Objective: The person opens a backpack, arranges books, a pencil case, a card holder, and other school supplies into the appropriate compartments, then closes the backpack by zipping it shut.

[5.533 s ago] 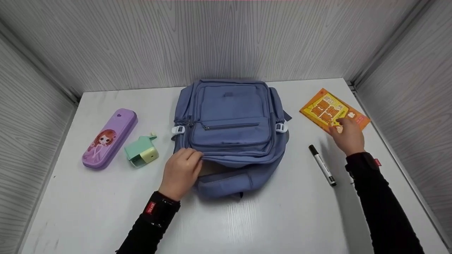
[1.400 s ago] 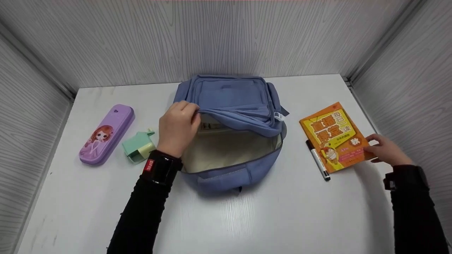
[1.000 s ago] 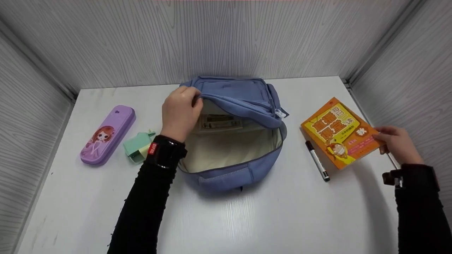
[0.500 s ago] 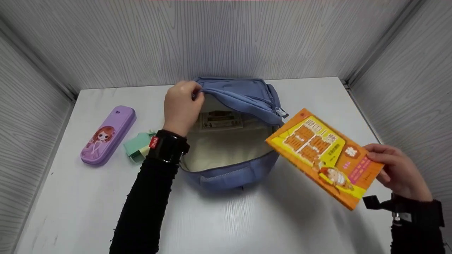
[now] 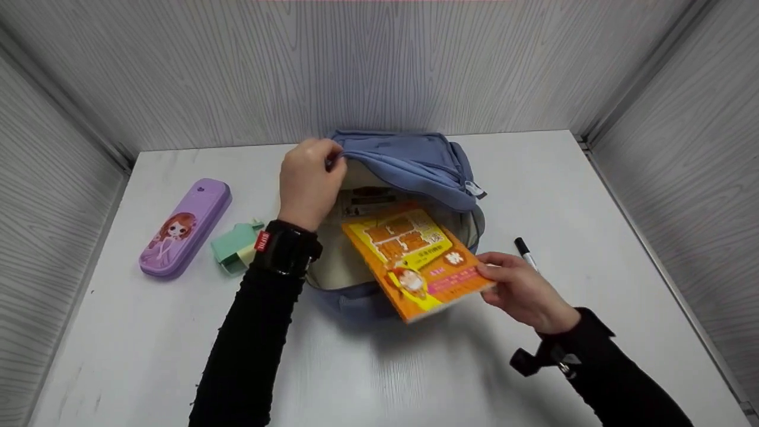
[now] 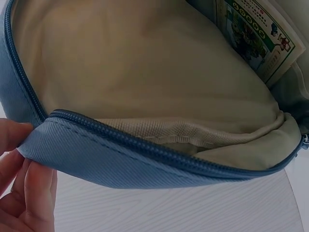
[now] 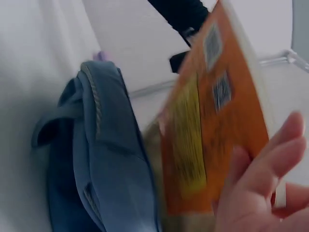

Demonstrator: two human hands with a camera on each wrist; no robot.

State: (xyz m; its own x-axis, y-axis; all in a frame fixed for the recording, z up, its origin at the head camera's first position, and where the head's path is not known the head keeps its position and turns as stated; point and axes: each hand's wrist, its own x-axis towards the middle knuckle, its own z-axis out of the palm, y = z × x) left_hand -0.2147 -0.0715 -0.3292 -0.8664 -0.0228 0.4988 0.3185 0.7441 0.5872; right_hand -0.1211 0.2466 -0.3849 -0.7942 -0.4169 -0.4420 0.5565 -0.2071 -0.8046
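A blue backpack (image 5: 403, 160) lies unzipped on the table, its cream lining (image 6: 135, 63) showing. My left hand (image 5: 311, 181) pinches the edge of its front flap and holds the mouth raised; in the left wrist view, thumb and fingers grip the zippered fabric (image 6: 111, 164). My right hand (image 5: 525, 290) holds an orange and yellow book (image 5: 415, 261) by its near right corner, thumb on the cover. The book is tilted over the bag's mouth, its far end inside the opening. In the right wrist view the book's orange back (image 7: 227, 125) faces the camera, blurred.
To the left lie a purple pencil case (image 5: 187, 228) with a cartoon girl and a mint-green and yellow sharpener-like item (image 5: 234, 246), partly behind the left wrist. A black-capped marker (image 5: 524, 249) is partly covered by the right hand. A printed card (image 6: 260, 41) sits inside the bag.
My right hand has picked the book up off the table at the right and carried it left to the bag's mouth. My left hand has lifted the flap, opening the bag wider.
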